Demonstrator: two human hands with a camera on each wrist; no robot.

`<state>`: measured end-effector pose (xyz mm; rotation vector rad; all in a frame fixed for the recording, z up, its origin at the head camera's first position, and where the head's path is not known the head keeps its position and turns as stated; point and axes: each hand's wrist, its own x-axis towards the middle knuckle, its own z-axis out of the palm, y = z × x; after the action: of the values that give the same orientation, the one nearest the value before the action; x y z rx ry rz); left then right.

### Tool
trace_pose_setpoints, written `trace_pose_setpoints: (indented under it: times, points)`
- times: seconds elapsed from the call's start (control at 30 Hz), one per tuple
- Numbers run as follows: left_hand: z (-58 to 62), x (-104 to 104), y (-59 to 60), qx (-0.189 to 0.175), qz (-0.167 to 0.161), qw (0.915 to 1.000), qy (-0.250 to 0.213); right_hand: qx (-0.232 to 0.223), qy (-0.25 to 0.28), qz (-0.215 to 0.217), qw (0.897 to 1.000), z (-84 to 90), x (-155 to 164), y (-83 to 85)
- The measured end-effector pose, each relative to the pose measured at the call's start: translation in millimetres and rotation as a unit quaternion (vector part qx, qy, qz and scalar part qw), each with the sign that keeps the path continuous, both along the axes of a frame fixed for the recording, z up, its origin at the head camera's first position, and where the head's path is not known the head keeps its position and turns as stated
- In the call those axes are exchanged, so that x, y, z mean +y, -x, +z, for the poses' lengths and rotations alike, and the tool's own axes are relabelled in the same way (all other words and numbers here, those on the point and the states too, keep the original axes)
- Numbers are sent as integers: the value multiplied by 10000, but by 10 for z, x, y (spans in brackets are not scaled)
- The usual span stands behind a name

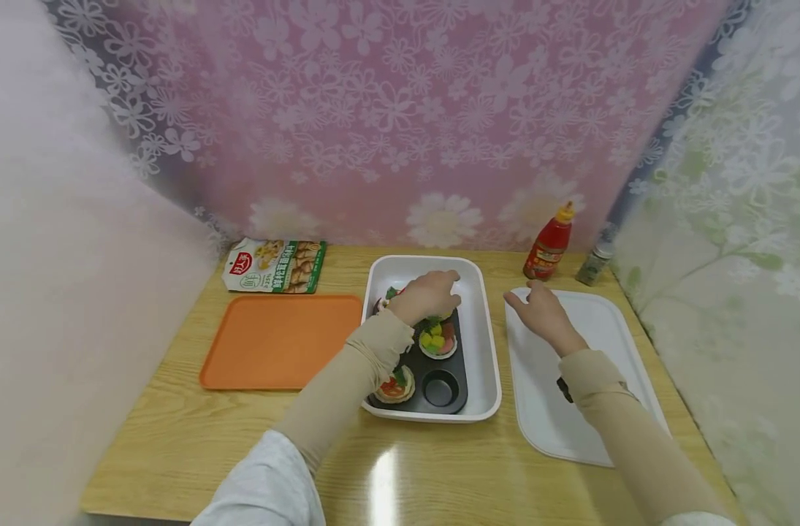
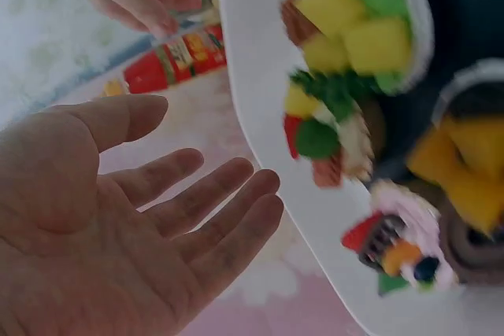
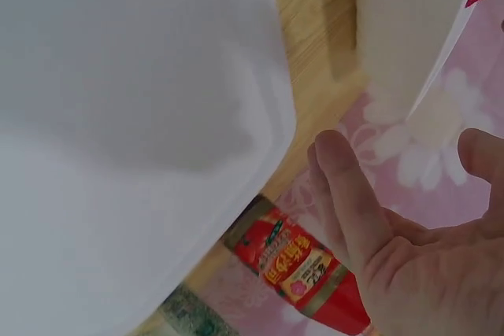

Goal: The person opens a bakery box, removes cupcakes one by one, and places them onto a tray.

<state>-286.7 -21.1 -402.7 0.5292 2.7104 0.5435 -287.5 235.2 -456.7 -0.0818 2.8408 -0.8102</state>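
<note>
A white bin holds a black muffin tray with toy tarts in its cups: one with yellow and green cubes, one red-topped. My left hand hovers over the far end of the muffin tray, palm down. In the left wrist view the left hand has straight fingers and holds nothing, beside the bin's rim. My right hand is open above the far left corner of a white tray, near a red ketchup bottle.
An orange tray lies left of the bin, with a snack packet behind it. A small spice jar stands right of the ketchup. Flowered curtains close in the wooden table on three sides.
</note>
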Motion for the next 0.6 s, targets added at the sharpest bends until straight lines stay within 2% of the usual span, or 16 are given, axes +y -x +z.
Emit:
trace_pose_setpoints:
  times: [0.13,0.27,0.43,0.6]
  points:
    - [-56,-260,79,-200,189,9996,-27,-259,627,-35,9977,27,-112,13]
    - [-95,-494,107,-277,294,9992,23,-569,1069,-126,9926,22,-228,42]
    - [-180,-669,139,-180,314,9993,57,-767,1187,-262,9896,-47,-332,95]
    - [-269,-745,144,-254,600,9978,-139,-867,1410,-324,9857,-151,-393,145]
